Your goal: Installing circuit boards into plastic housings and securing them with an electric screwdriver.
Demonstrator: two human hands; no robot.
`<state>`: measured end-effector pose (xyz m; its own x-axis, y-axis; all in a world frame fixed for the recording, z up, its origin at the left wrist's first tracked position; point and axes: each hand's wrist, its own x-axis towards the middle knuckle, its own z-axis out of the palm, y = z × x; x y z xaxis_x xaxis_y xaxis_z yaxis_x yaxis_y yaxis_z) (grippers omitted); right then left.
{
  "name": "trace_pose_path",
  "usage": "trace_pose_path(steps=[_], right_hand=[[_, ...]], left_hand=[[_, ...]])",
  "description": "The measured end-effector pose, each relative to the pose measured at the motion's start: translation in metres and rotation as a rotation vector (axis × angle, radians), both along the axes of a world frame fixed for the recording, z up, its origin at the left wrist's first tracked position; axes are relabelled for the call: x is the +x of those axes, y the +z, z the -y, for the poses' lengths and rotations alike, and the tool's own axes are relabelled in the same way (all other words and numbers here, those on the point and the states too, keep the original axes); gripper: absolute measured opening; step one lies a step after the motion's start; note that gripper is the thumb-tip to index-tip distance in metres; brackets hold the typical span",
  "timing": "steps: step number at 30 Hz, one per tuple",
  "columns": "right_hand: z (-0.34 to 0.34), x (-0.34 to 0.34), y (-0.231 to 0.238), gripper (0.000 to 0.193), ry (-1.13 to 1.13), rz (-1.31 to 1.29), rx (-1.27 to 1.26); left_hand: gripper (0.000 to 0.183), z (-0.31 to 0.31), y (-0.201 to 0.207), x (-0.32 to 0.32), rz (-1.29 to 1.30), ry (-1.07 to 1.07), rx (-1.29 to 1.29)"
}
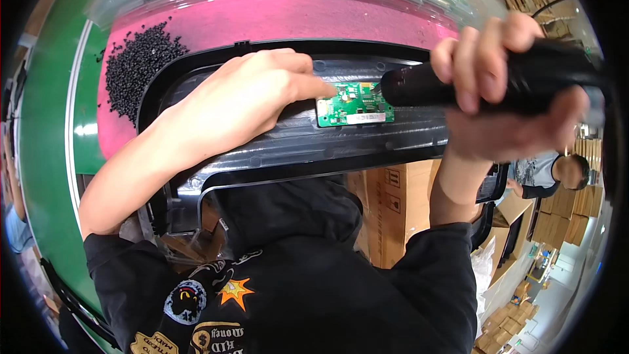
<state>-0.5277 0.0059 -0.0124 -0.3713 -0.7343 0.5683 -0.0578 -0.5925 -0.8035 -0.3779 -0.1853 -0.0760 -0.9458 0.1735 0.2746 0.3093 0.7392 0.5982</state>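
Left hand (242, 101) pressed green circuit board (354, 103) flat on black housing (288, 147); right hand (504, 85), grip closed around driver (485, 82), should have stayed perpendicular, lightly loaded.

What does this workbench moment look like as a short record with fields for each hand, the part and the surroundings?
left hand: left hand presses fingertips on the left edge of the small green circuit board
right hand: right hand wraps a black cylindrical power screwdriver, its tip at the board
part: curved black plastic housing carrying the board
surroundings: pink mat; pile of small black screws
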Motion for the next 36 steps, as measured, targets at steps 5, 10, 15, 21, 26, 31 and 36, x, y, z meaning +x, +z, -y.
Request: trace_pose_path(steps=[5,10,15,21,26,31,36], right_hand=[[-0.001,0.03,0.025,0.057,0.014,0.04,-0.081],[0.009,0.034,0.019,0.059,0.027,-0.03,-0.128],[0.014,0.038,0.017,0.059,0.015,-0.064,-0.12],[0.018,0.042,0.015,0.058,0.005,-0.07,-0.143],[0.02,0.042,0.017,0.057,-0.003,-0.076,-0.161],[0.018,0.034,0.02,0.066,0.054,-0.13,-0.03],[0.031,0.016,-0.002,0.071,0.129,-0.147,-0.045]], left_hand=[[0.031,0.001,0.008,-0.001,-0.05,0.016,0.343],[0.032,0.001,0.013,0.0,-0.034,0.035,0.46],[0.033,0.004,0.013,0.001,-0.059,0.026,0.473],[0.031,0.006,0.012,0.001,-0.042,0.015,0.453],[0.033,0.007,0.008,-0.002,-0.083,-0.036,0.491],[0.037,0.007,0.009,0.0,0.134,-0.011,0.476],[0.033,0.01,-0.007,0.0,0.069,0.006,0.221]])
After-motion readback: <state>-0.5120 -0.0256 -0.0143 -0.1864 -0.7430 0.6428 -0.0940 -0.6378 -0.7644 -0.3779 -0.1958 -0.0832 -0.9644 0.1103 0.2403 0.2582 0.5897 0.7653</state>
